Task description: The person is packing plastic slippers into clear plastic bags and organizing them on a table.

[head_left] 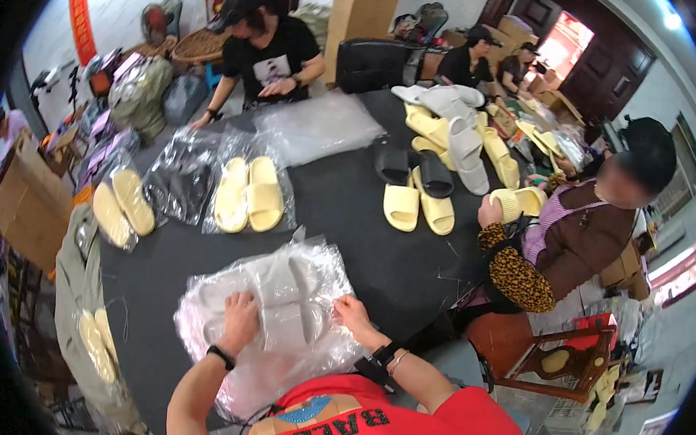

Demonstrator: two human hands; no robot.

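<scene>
Grey slippers: a pair of pale grey, open-toed slippers (282,325) lies inside a clear, crinkled plastic bag (331,266) at the near edge of the black-topped table (337,197), close to the body, probably for easy reach.
Left hand: the person's left hand (240,322) rests on the bag over the left slipper, fingers bent, seemingly steadying it; whether it pinches film, I cannot tell.
Right hand: the right hand (351,315) pinches the bag's right edge between thumb and fingers, perhaps to draw the film taut.
Packed yellow pair: flat, pale yellow slippers (264,200) lie side by side in clear film on the far left, apparently set aside from the loose ones.
Far bags: a flat stack of clear plastic sheets (321,128) lies beyond, likely within shared reach.
Loose black slippers: two glossy black slippers (433,180) lie unwrapped on the far right, among yellow and grey ones.
Co-worker's hand: a hand (490,213) at right holds a ribbed yellow slipper (507,202).
</scene>
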